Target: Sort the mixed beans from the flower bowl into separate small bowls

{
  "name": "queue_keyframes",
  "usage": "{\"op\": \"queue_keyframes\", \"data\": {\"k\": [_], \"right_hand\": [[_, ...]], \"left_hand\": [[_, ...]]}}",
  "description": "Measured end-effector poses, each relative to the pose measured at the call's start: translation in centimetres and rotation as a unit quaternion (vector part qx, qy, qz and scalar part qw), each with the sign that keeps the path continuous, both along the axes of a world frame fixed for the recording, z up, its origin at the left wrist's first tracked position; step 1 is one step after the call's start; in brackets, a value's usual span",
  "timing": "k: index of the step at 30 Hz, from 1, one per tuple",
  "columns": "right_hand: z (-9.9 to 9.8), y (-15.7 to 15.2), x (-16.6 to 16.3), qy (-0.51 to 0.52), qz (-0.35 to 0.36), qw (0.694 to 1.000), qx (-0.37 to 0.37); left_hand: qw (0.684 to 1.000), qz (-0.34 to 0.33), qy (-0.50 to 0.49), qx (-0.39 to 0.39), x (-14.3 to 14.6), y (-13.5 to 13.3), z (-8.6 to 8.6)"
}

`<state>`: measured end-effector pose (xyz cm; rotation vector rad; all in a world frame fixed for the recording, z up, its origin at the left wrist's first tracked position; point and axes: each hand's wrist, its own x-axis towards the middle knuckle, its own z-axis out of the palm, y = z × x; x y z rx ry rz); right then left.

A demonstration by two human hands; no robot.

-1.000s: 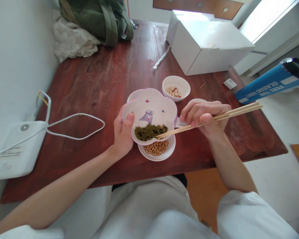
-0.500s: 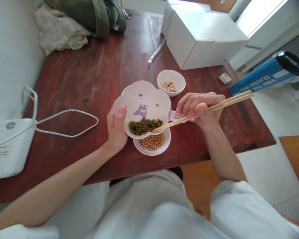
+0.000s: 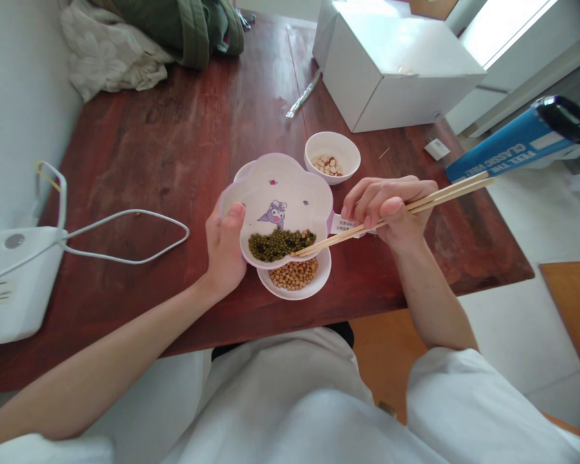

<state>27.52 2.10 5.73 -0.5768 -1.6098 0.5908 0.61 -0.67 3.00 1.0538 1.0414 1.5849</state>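
Observation:
My left hand (image 3: 226, 248) grips the left rim of a flower-shaped plate (image 3: 290, 177), white with a lilac edge and a cartoon figure, thumb over the rim. Small green beans (image 3: 275, 245) are heaped along its near side. In my right hand (image 3: 391, 209) is a pair of chopsticks (image 3: 338, 240), their tips close together at the near rim beside the beans. Below the plate's near edge, partly covered by it, a white bowl (image 3: 314, 290) contains round tan beans (image 3: 294, 275). Behind the plate's right side stands another white bowl (image 3: 350, 156) with pale and reddish nut pieces (image 3: 327, 165).
A white box (image 3: 396, 71) occupies the far right of the wooden table (image 3: 140, 148). At the right edge are a blue bottle (image 3: 507, 151) and a white charger (image 3: 436, 149). Leftward lie a white cable (image 3: 140, 261) and a white device (image 3: 19, 283). A green bag (image 3: 193, 32) sits behind.
The chopstick tips have shifted slightly left along the plate's near rim. Both hands keep their hold, and the plate stays nearly where it was.

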Motion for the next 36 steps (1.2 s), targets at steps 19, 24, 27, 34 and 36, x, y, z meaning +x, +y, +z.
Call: {"op": "queue_keyframes", "data": {"k": [19,24,27,34,36], "right_hand": [[-0.14,0.11,-0.03,0.023,0.026,0.999,-0.023],[-0.32,0.18,-0.10,0.028,0.033,0.999,-0.015],[-0.40,0.23,-0.17,0.031,0.045,0.998,-0.015],[-0.14,0.55,-0.74,0.099,0.067,0.993,-0.009],[-0.01,0.50,-0.77,0.123,0.059,0.991,-0.009]], "left_hand": [[1.000,0.005,-0.004,-0.010,0.01,-0.39,0.03],[1.000,0.013,0.013,-0.008,0.06,-0.46,0.11],[1.000,0.013,0.016,-0.002,0.21,-0.47,0.43],[1.000,-0.004,0.004,-0.005,-0.07,-0.41,0.40],[1.000,0.003,0.004,-0.023,-0.22,-0.42,0.06]]}}
